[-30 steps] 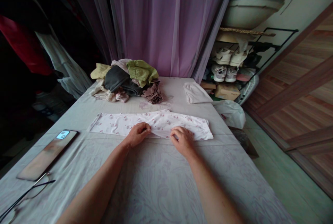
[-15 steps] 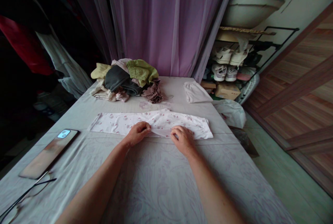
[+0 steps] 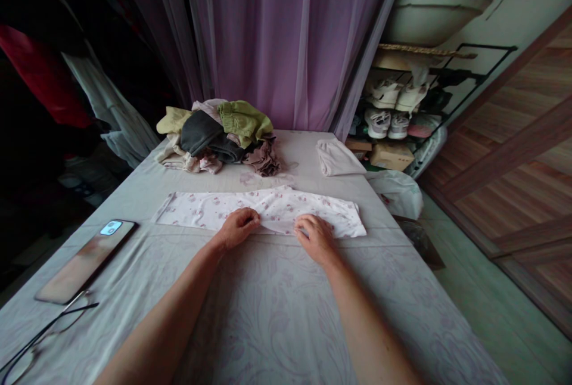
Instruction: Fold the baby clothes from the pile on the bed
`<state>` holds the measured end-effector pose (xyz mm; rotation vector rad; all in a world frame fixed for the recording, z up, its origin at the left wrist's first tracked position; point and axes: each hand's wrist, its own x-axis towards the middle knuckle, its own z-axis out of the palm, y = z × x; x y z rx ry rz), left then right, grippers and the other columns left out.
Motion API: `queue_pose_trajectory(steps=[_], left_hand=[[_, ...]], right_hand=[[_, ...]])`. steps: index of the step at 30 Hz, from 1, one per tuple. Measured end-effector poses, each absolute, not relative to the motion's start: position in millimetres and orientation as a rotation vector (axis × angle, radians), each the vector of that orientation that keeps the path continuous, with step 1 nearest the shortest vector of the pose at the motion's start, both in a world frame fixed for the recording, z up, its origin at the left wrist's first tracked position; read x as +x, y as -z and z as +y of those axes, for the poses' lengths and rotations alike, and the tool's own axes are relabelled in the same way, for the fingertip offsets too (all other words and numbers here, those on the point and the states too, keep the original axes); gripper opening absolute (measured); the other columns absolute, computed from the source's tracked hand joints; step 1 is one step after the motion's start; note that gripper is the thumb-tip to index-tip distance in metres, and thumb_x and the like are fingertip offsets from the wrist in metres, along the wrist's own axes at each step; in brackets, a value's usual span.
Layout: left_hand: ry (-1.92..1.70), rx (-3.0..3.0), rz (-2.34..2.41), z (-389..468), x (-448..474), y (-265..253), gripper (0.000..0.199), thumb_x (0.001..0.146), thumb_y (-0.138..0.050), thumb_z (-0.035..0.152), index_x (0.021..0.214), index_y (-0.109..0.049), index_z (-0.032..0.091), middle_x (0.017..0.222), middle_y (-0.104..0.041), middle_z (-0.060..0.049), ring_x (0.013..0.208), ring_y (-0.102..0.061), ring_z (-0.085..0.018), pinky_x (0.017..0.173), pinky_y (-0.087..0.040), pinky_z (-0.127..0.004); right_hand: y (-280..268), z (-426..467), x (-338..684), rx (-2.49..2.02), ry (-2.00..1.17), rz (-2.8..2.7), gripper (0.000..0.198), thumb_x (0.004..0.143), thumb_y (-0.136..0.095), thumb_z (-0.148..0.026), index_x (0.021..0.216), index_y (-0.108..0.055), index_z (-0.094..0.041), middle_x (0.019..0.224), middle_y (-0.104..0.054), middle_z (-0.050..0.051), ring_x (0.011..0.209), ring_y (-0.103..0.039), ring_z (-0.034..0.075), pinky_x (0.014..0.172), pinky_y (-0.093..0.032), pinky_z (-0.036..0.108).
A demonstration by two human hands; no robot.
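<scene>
Crosswise, the printed garment [image 3: 279, 203] lies long and flat over the middle of the desk [image 3: 268, 319], its right end close to the right edge. The left hand [image 3: 239, 225] rests on its near side, around the middle, fingers curled; the right hand [image 3: 315, 233] rests on the same side, farther right, fingers bent and a little looser. I cannot tell whether either one grips the fabric. Both hands hide parts of the garment's near border, and the forearms cross the desk from its near edge.

Beyond the garment's left half, a pile [image 3: 201, 134] of clothes takes up the far left corner, before the curtain [image 3: 268, 39]. A folded cloth [image 3: 338, 158] sits by the far right corner. The phone [image 3: 83, 269] lies along the left edge, with glasses [image 3: 83, 308] just beside it toward the near left corner.
</scene>
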<state>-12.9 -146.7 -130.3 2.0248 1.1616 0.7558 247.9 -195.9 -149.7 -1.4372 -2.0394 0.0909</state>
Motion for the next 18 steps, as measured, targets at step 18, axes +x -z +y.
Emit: queue_pose_trajectory(steps=[18], left_hand=[[-0.704,2.111,1.189,-147.3,-11.9,126.0,0.018,0.084,-0.051,0.033,0.076,-0.06,0.02,0.08,-0.064,-0.002,0.078,-0.056,-0.017,0.078,-0.044,-0.031]], right_hand=[[153.0,-190.6,253.7,-1.289,-0.264,-1.836,0.013,0.075,-0.055,-0.014,0.066,-0.06,-0.023,0.09,-0.07,0.005,0.084,-0.065,0.019,0.077,-0.05,0.033]])
